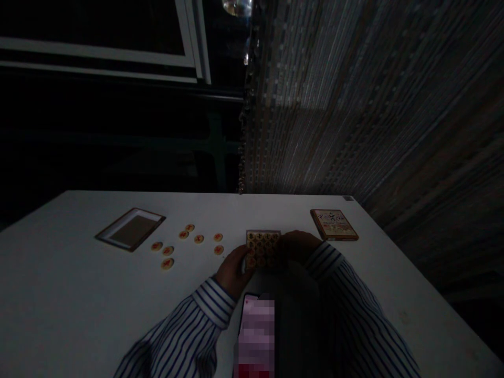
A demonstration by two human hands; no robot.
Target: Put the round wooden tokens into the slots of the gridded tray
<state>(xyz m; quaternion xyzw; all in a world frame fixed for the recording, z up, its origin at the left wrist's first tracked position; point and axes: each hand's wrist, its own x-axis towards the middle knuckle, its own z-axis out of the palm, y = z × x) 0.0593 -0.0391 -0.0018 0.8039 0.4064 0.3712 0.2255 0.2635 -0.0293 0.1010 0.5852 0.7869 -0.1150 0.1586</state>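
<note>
A small clear tray [263,242] filled with rows of round Chinese chess pieces is between my hands. My left hand [236,268] grips its left edge, with the thumb at the near corner. On the opposite side, my right hand [298,245] closes over the right edge; its fingers are dim and partly hidden. Several loose Chinese chess pieces [199,239] with red characters lie scattered on the white table to the left of the tray.
An open, shallow box half [134,229] rests on the table's left side. A printed box lid [335,224] lies at the right. A phone [255,336] with a lit screen is close to me. Behind the white table [98,294] hangs a string curtain [315,105].
</note>
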